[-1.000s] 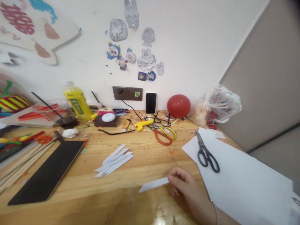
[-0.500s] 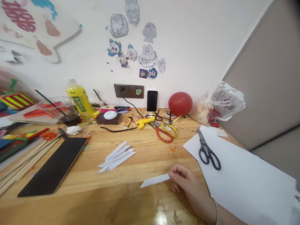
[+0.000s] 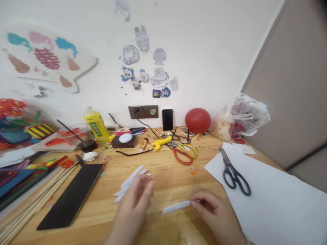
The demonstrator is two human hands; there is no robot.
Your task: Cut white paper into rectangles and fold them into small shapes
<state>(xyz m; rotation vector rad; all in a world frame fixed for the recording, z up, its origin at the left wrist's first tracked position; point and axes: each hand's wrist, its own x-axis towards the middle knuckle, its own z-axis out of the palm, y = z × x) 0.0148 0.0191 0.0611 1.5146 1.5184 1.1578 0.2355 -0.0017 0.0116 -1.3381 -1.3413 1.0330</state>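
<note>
My right hand (image 3: 212,209) pinches one end of a narrow white paper strip (image 3: 176,207) lying on the wooden table (image 3: 168,177). My left hand (image 3: 136,197) is blurred, its fingers held loosely together and pointing away, over a small pile of several pointed white paper strips (image 3: 130,180). Nothing shows in the left hand. Black scissors (image 3: 233,173) lie on a large white paper sheet (image 3: 276,200) to the right of my right hand.
A black board (image 3: 73,195) and wooden sticks (image 3: 33,200) lie at the left. At the back stand a yellow bottle (image 3: 95,125), a yellow glue gun (image 3: 160,143), red-and-yellow scissors (image 3: 185,153), a phone (image 3: 167,119), a red balloon (image 3: 198,120) and a plastic bag (image 3: 242,117).
My left hand has come into view over the pile of strips. The camera has tilted, shifting the scene. My right hand still holds the single strip.
</note>
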